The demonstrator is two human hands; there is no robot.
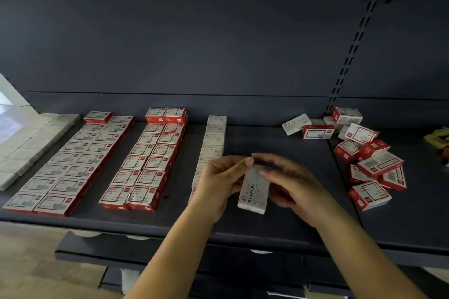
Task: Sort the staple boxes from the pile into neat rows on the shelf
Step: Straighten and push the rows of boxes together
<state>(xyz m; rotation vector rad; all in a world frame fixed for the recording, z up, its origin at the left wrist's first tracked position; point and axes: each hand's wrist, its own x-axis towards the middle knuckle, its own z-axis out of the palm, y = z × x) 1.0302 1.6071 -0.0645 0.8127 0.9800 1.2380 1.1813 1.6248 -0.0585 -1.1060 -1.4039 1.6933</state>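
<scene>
Both hands hold one white box marked STAPLES (pixel 254 192) just above the dark shelf (pixel 303 177), near its front. My left hand (pixel 218 182) grips its left side and far end. My right hand (pixel 289 184) pinches its far end from the right. Directly behind my left hand runs a single row of white boxes (pixel 215 138) toward the back. Left of it lie two double rows of red-and-white boxes (pixel 150 158) (pixel 73 162). At the right sits the loose pile of red-and-white boxes (pixel 371 162), with another white STAPLES box (pixel 295 124) at the back.
A block of pale grey boxes (pixel 26 143) fills the shelf's far left. A slotted upright (pixel 349 56) divides the back panel at the right. Yellow items (pixel 437 138) lie at the right edge. A lower shelf (pixel 170 255) juts out below the front edge.
</scene>
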